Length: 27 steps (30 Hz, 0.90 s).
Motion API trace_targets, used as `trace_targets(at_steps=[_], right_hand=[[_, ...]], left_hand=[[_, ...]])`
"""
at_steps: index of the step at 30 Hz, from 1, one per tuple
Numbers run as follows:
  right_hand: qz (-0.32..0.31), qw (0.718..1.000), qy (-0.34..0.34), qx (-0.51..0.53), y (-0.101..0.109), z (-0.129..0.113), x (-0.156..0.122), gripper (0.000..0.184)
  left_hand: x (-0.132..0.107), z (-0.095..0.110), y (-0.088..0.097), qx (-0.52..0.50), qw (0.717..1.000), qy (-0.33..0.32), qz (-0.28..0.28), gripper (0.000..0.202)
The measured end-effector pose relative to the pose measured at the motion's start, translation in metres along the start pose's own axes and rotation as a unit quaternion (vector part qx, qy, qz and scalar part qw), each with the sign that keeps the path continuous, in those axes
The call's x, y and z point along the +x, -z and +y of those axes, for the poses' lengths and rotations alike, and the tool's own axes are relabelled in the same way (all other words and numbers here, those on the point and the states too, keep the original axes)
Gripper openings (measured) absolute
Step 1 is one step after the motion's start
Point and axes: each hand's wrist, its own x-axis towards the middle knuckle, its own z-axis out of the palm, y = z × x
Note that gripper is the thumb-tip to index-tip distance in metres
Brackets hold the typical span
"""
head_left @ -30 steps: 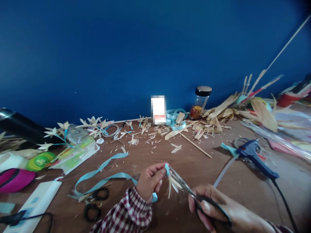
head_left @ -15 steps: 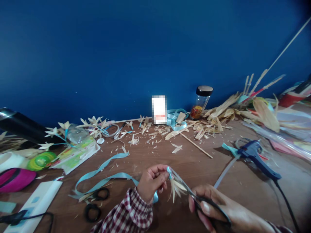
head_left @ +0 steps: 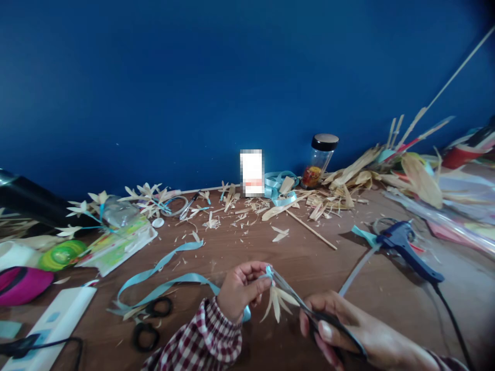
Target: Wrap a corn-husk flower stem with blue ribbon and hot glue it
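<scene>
Between thumb and fingers, my left hand (head_left: 245, 288) pinches the upper end of a corn husk flower (head_left: 277, 303), where light-blue ribbon wraps its stem. The pale petals hang down to the right of that hand. My right hand (head_left: 336, 319) grips black-handled scissors (head_left: 301, 299), their blades pointing up and left with the tips at the ribbon-wrapped part. Whether the blades touch the ribbon I cannot tell. A long light-blue ribbon (head_left: 185, 280) trails leftward from my left hand over the brown table (head_left: 216, 252).
A blue glue gun (head_left: 408, 247) lies to the right. Another pair of scissors (head_left: 147, 335) and a white power strip (head_left: 64, 319) are at left. Husk scraps (head_left: 320, 206), a lidded jar (head_left: 319, 159) and finished husk flowers (head_left: 81, 208) line the back.
The flower has turned a little in my left hand, and its petals now spread more toward me. The scissors stay close by the ribbon-wrapped end. The whole view has shifted slightly.
</scene>
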Motion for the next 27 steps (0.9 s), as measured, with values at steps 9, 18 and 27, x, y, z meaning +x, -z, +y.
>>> trace_targets(at_steps=[9, 18, 27], right_hand=[[-0.014, 0.996, 0.024, 0.081, -0.001, 0.013, 0.005, 0.054], [-0.001, 0.999, 0.025, 0.033, -0.010, 0.004, 0.011, 0.054], [-0.016, 0.999, 0.027, 0.021, -0.011, 0.003, 0.011, 0.057]], left_hand=[[-0.001, -0.001, -0.001, 0.043, 0.999, -0.016, -0.020, 0.051], [-0.003, 0.003, 0.001, 0.014, 0.998, 0.009, -0.069, 0.055], [-0.003, -0.002, 0.001, 0.034, 0.998, 0.020, -0.059, 0.043]])
